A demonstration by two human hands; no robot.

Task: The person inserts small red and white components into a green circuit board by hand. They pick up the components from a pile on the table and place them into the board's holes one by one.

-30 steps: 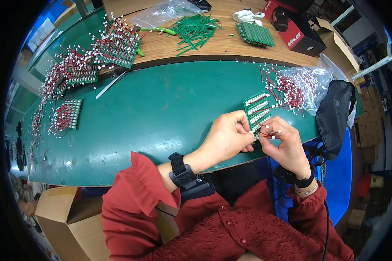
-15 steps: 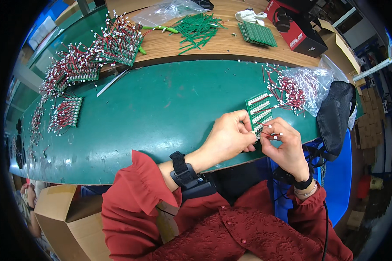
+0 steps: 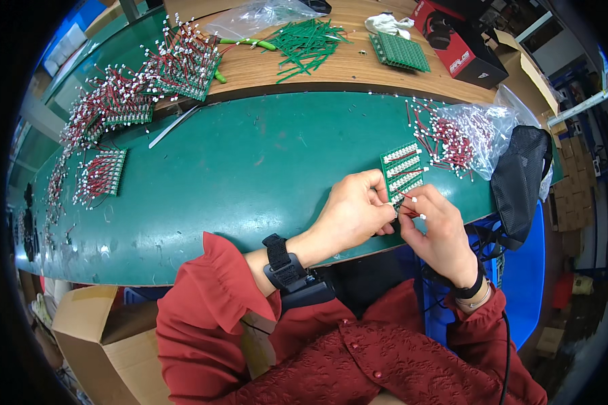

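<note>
A green circuit board (image 3: 402,164) with rows of white connector sockets lies tilted near the table's front edge. My left hand (image 3: 357,210) pinches its near left corner, fingers closed. At the board's near end, my right hand (image 3: 440,229) is closed on short red wires with white plugs (image 3: 422,217); the fingertips hide where they meet the board. A few red wires cross the sockets. Just beyond the board, to the right, is a loose pile of red wires with white plugs (image 3: 452,145), partly inside a clear plastic bag (image 3: 496,142).
Wired boards (image 3: 186,67) crowd the far left, with a smaller one (image 3: 105,177) nearer. A thin metal strip (image 3: 173,127) lies beside them. The wooden shelf holds green strips (image 3: 311,44), bare boards (image 3: 400,52) and a red-black box (image 3: 459,44). A black bag (image 3: 520,179) sits at right.
My right hand has shifted slightly left, closer to the board's near end, and fewer white plugs show between its fingers. My left hand and the board have hardly moved.
</note>
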